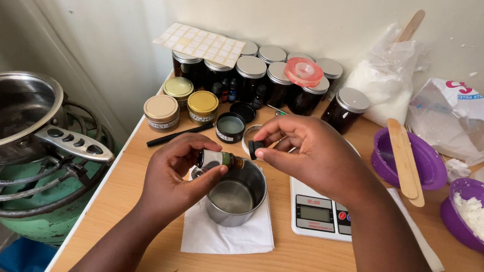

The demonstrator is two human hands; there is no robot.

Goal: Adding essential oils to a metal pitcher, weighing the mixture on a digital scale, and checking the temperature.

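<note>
at far left a steel saucepan (14, 111) sits on a ring burner atop a green gas cylinder (46, 219), just beside a light wooden table (312, 266). at the back of the table stand three short tins with gold and tan lids (183, 101) and a cluster of dark glass jars with silver lids (268, 76). in the middle, the left hand (178, 174) is clamped around a small dark dropper bottle (220, 159), held tipped on its side with its open neck over a small steel pot (235, 194) that rests on a white paper towel (227, 236). the right hand (308, 151) pinches the bottle's small black cap (256, 148) just above and beside the neck; the hands are close together but not touching. to do this well, the bottle likely wants a slow, steady tilt centred over the pot, with the cap kept clear of the drip. right of the pot a white digital scale (318, 211) lies partly under the right forearm. further right, purple bowls (419, 163) hold wooden sticks and white flakes.
</note>
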